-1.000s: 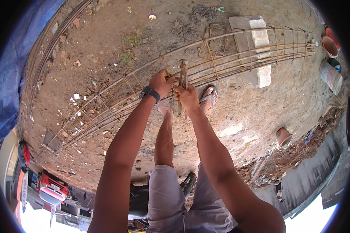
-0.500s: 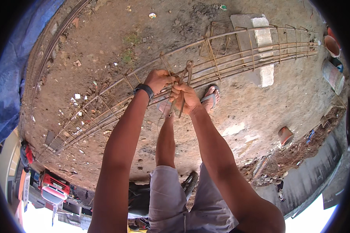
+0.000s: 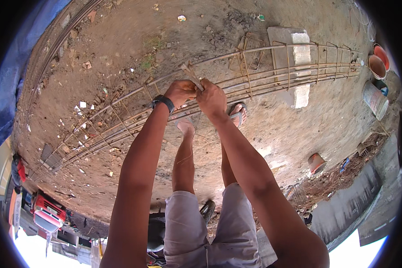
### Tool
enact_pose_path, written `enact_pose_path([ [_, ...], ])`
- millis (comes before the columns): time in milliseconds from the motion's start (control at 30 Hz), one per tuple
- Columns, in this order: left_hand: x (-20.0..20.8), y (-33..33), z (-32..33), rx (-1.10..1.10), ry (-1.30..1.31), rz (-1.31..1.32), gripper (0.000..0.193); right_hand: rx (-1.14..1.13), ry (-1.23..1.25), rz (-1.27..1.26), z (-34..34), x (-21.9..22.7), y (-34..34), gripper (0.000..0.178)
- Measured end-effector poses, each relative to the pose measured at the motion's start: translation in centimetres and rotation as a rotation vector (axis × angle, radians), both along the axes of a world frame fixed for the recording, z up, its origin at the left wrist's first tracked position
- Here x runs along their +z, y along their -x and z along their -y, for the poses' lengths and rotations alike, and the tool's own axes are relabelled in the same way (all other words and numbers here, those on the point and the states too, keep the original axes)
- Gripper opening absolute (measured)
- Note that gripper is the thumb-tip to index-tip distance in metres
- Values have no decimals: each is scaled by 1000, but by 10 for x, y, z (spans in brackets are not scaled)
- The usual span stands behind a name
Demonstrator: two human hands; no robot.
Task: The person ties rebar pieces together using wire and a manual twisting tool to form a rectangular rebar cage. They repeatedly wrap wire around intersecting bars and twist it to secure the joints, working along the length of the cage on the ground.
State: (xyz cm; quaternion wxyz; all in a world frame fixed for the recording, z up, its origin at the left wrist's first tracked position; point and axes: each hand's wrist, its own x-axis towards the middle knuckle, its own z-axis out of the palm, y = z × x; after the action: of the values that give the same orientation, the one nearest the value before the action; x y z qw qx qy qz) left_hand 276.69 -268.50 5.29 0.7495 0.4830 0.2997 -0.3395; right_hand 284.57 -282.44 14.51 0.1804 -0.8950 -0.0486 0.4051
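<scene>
A long rusty rebar cage (image 3: 295, 69), made of lengthwise bars with stirrups tied across, runs from lower left to upper right under my hands. My right hand (image 3: 212, 99) is closed around metal pincers (image 3: 191, 76), which point up and to the left over the cage. My left hand (image 3: 179, 92), with a dark band on its wrist, is closed beside it at the bars. Its fingertips almost meet my right hand, and what they pinch is hidden. A thin wire (image 3: 192, 147) hangs down in front of my left shin.
A pale concrete block (image 3: 301, 67) lies under the cage's right part, next to loose stirrups (image 3: 248, 51). Buckets (image 3: 376, 67) stand at the far right. A blue tarp (image 3: 9, 85) edges the left. My sandalled feet (image 3: 239, 115) are just below the cage.
My right hand has turned over and risen to the bars, swinging the pincers from upright to pointing up-left. My left hand has stayed nearly in place. The view has shifted slightly.
</scene>
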Motion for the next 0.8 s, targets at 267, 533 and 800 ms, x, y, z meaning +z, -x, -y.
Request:
enact_pose_path([
  [267,0,-1,0,-62,11,39,16,14,-134,326,14,-20,46,26],
  [533,-73,44,8,-87,-207,549,15,119,103,3,13,28,58,24],
  [800,7,3,-2,-101,-83,271,26,591,156,26,-29,26,-41,18],
])
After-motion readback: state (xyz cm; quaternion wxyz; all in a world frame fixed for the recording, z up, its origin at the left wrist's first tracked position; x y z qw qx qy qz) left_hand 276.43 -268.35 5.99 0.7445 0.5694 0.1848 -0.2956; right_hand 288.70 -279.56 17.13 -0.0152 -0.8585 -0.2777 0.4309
